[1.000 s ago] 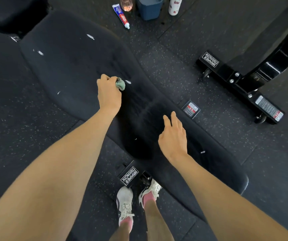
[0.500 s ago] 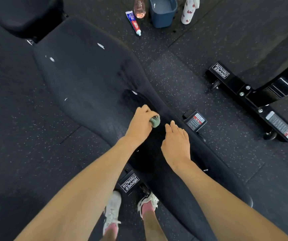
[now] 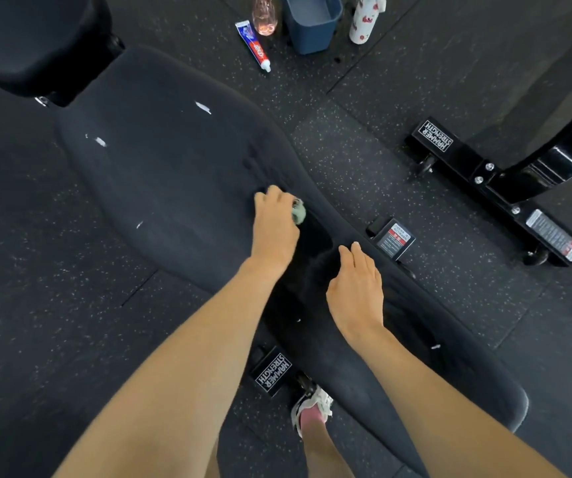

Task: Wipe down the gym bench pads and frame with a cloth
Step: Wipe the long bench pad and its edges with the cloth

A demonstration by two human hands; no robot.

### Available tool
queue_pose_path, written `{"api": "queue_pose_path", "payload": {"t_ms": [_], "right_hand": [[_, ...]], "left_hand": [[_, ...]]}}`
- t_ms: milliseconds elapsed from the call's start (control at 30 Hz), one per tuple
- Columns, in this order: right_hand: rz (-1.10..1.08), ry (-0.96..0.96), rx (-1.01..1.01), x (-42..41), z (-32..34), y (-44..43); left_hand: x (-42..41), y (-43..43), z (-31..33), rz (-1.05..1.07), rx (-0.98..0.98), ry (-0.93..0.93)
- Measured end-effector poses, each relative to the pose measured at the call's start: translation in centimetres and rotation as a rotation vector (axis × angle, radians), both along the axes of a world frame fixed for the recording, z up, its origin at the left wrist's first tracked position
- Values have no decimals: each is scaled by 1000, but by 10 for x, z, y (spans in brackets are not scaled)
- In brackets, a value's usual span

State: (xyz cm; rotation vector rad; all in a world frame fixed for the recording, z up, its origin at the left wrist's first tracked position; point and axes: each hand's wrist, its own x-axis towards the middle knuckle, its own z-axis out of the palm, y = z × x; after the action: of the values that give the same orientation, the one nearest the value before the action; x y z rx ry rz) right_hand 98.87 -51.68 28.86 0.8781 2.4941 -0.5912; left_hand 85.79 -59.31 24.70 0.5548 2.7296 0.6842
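left hand (image 3: pixel 274 232) is clenched round a small balled-up pale green cloth (image 3: pixel 299 212), pressing it onto the long black padded gym bench pad (image 3: pixel 174 174) about mid-length, near its right edge. right hand (image 3: pixel 357 288) lies flat and relaxed on the pad just beside it, holding nothing. tip imo: open the cloth up a bit for more contact, work in overlapping strokes along the pad, and go for the white smears (image 3: pixel 203 108) up at the wide end. the pad's long axis runs diagonally, wide end pointing upper left, narrow end lower right.
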Motion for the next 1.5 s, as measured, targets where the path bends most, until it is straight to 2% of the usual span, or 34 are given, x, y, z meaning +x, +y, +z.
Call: {"api": "queue_pose_path", "payload": {"t_ms": [133,200,267,333,400,500,633,733,833,1000,1133,1200,1267,1300,1400,1500], "right_hand": [[-171,-15,7,-13,7,-14],[-259,-15,19,-24,11,-22],[-320,-15,24,-42,15,-30],[-355,4,24,-67,16,-36],[-362,34,20,-95,15,-44],[-334,75,-3,-139,12,-57],[-222,79,-40,-184,7,-71],[-126,56,-34,-203,5,-76],[-113,32,-29,-213,4,-78],[-139,-15,20,-214,5,-74],[-169,-34,30,-219,10,-74],[-155,-32,32,-223,12,-78],[-142,-40,23,-227,15,-83],[-133,-38,20,-229,15,-86],[-118,-28,12,-233,12,-95],[-108,-30,-5,-231,7,-102]], "left_hand": [[1,0,8,-296,-10,-109],[-5,-5,10,-480,13,-246],[-20,-21,14,-572,67,-372],[-48,-41,15,-469,144,-356],[-90,-63,16,-249,191,-237],[-170,-84,19,-31,129,-103],[-244,-85,13,129,43,-29],[-248,-71,6,166,26,4],[-233,-64,5,98,20,9],[-229,-66,13,-219,-60,-18],[-219,-77,16,-438,-52,-95],[-224,-78,20,-566,-84,-175],[-243,-78,25,-642,-101,-336],[-255,-79,27,-626,-83,-356],[-286,-81,26,-379,19,-199],[-284,-67,21,-412,-7,-152]]}}
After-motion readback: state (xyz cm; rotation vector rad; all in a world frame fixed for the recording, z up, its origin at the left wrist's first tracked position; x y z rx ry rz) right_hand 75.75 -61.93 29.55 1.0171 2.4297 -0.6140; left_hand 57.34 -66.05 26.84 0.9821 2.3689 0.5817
